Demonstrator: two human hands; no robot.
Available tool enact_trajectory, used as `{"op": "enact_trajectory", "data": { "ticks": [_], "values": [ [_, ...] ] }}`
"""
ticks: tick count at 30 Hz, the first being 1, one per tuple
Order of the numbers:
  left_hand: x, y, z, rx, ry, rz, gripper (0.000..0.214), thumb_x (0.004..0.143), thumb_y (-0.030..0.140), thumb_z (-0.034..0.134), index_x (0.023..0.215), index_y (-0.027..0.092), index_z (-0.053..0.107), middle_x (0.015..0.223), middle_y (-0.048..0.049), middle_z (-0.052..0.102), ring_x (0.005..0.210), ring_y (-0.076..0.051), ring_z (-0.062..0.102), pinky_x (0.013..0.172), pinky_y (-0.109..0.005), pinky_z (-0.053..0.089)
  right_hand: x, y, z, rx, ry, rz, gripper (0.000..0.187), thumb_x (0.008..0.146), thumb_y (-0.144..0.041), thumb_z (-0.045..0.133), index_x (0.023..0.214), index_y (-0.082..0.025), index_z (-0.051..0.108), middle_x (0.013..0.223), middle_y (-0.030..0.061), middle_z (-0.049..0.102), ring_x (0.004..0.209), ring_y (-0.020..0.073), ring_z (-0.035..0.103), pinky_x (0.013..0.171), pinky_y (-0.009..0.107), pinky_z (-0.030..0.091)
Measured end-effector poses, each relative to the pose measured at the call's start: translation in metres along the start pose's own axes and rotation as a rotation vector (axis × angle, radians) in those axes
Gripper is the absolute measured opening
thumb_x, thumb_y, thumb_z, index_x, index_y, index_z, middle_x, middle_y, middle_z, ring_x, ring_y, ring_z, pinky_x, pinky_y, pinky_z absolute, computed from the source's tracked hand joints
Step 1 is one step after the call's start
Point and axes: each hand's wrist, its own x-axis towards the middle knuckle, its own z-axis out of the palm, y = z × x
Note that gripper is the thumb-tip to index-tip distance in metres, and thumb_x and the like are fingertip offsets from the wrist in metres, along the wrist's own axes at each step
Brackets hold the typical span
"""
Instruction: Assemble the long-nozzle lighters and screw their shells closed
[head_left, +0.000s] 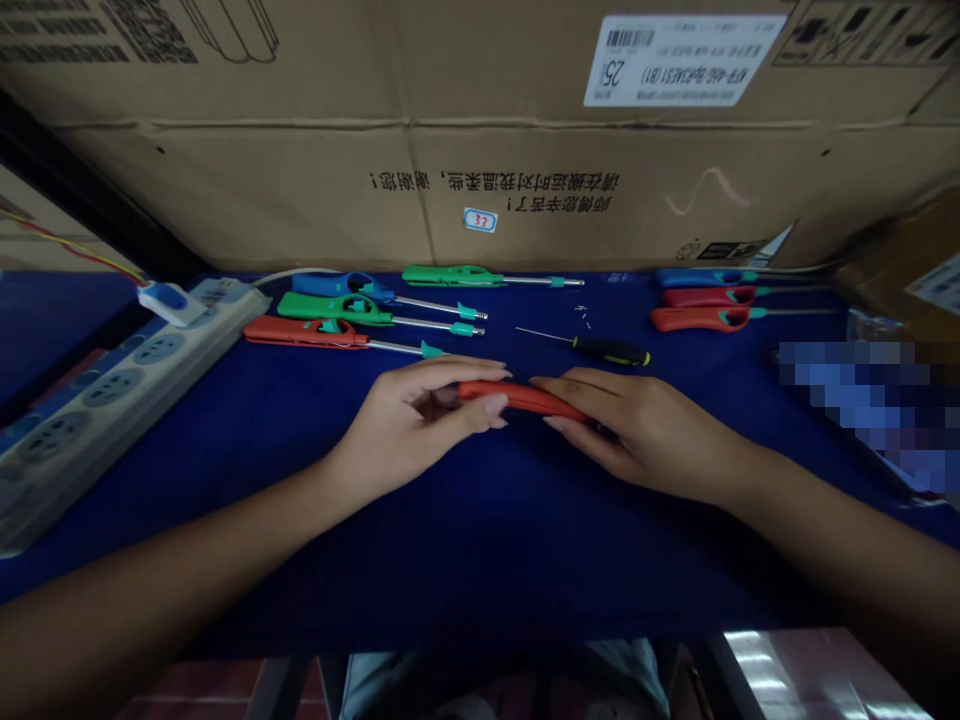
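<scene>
Both of my hands hold one red lighter body just above the blue table top. My left hand wraps its fingers round the left end. My right hand curls over the right end and hides it. A black-handled screwdriver lies just beyond my hands, its thin shaft pointing left.
Red, green and blue long-nosed lighters lie in a group at the back left. Three more lie at the back right. A grey power strip runs along the left. A cardboard box wall closes the back.
</scene>
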Motion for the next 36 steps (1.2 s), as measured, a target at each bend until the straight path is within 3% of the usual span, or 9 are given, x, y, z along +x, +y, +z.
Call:
{"op": "enact_trajectory", "data": {
  "ticks": [3, 6, 9, 12, 18, 23, 27, 29, 36],
  "values": [
    [-0.004, -0.003, -0.002, 0.132, -0.042, 0.200, 0.031, 0.081, 0.013, 0.081, 0.111, 0.016, 0.077, 0.116, -0.0070, 0.076, 0.073, -0.014, 0.079, 0.072, -0.020, 0.068, 0.000, 0.000, -0.002, 0.046, -0.024, 0.001, 0.038, 0.105, -0.031, 0.047, 0.134, -0.011, 0.061, 0.117, 0.0128, 0.072, 0.097, 0.0240, 0.073, 0.082, 0.038, 0.062],
    [-0.007, -0.006, -0.003, 0.216, -0.034, 0.262, 0.029, 0.087, 0.013, 0.075, 0.115, 0.015, 0.076, 0.104, -0.0053, 0.078, 0.064, -0.011, 0.077, 0.063, -0.017, 0.066, 0.000, -0.001, -0.001, 0.094, -0.023, -0.014, 0.039, 0.104, -0.033, 0.050, 0.133, -0.010, 0.062, 0.116, 0.0128, 0.072, 0.097, 0.0234, 0.073, 0.083, 0.037, 0.062],
    [-0.006, -0.009, -0.005, 0.318, -0.069, 0.314, 0.038, 0.083, 0.016, 0.080, 0.121, 0.015, 0.073, 0.106, -0.0060, 0.078, 0.060, -0.010, 0.075, 0.062, -0.018, 0.066, -0.002, 0.000, -0.001, 0.117, -0.002, -0.048, 0.036, 0.103, -0.030, 0.052, 0.131, -0.010, 0.064, 0.113, 0.0124, 0.073, 0.095, 0.0224, 0.073, 0.081, 0.035, 0.061],
    [-0.005, -0.010, -0.009, 0.476, -0.124, 0.411, 0.033, 0.084, 0.018, 0.081, 0.116, 0.014, 0.075, 0.104, -0.0052, 0.079, 0.055, -0.008, 0.072, 0.062, -0.017, 0.064, -0.002, -0.001, -0.001, 0.110, 0.036, -0.084, 0.033, 0.103, -0.027, 0.051, 0.128, -0.011, 0.065, 0.112, 0.0126, 0.075, 0.095, 0.0218, 0.073, 0.081, 0.033, 0.060],
    [-0.007, -0.009, -0.010, 0.661, -0.106, 0.578, 0.025, 0.088, 0.022, 0.077, 0.112, 0.016, 0.077, 0.104, -0.0046, 0.081, 0.091, -0.017, 0.078, 0.087, -0.020, 0.062, -0.002, -0.008, -0.002, 0.070, 0.037, -0.045, 0.036, 0.103, -0.031, 0.052, 0.130, -0.011, 0.065, 0.112, 0.0107, 0.076, 0.096, 0.0212, 0.073, 0.082, 0.033, 0.059],
    [-0.001, -0.013, -0.019, 0.786, -0.091, 0.657, 0.024, 0.090, 0.027, 0.075, 0.112, 0.017, 0.077, 0.106, -0.0047, 0.081, 0.087, -0.016, 0.079, 0.079, -0.019, 0.061, -0.004, 0.000, -0.009, -0.100, -0.036, 0.042, 0.045, 0.099, -0.035, 0.057, 0.138, -0.011, 0.061, 0.113, 0.0116, 0.076, 0.094, 0.0251, 0.074, 0.078, 0.037, 0.058],
    [0.008, -0.014, -0.032, 0.818, -0.113, 0.711, 0.022, 0.091, 0.027, 0.074, 0.111, 0.018, 0.077, 0.109, -0.0045, 0.080, 0.089, -0.016, 0.079, 0.082, -0.020, 0.061, -0.003, 0.008, -0.021, -0.190, -0.192, 0.122, 0.020, 0.098, -0.026, 0.055, 0.106, -0.019, 0.073, 0.094, 0.0061, 0.075, 0.083, 0.0225, 0.071, 0.071, 0.034, 0.051],
    [0.011, -0.013, -0.034, 0.819, -0.119, 0.712, 0.021, 0.092, 0.028, 0.073, 0.110, 0.018, 0.076, 0.108, -0.0038, 0.080, 0.089, -0.016, 0.078, 0.084, -0.021, 0.060, -0.002, 0.008, -0.024, -0.226, -0.232, 0.144, 0.020, 0.099, -0.023, 0.053, 0.091, -0.019, 0.071, 0.087, 0.0054, 0.073, 0.080, 0.0215, 0.069, 0.069, 0.033, 0.047],
    [0.006, -0.010, -0.021, 0.926, -0.261, 0.639, 0.023, 0.097, 0.023, 0.059, 0.116, 0.017, 0.070, 0.104, -0.0054, 0.077, 0.093, -0.019, 0.073, 0.087, -0.030, 0.058, 0.003, 0.000, -0.016, -0.234, -0.236, 0.111, 0.022, 0.100, -0.024, 0.051, 0.089, -0.017, 0.069, 0.086, 0.0063, 0.073, 0.081, 0.0201, 0.066, 0.071, 0.032, 0.042]
  ]
}}
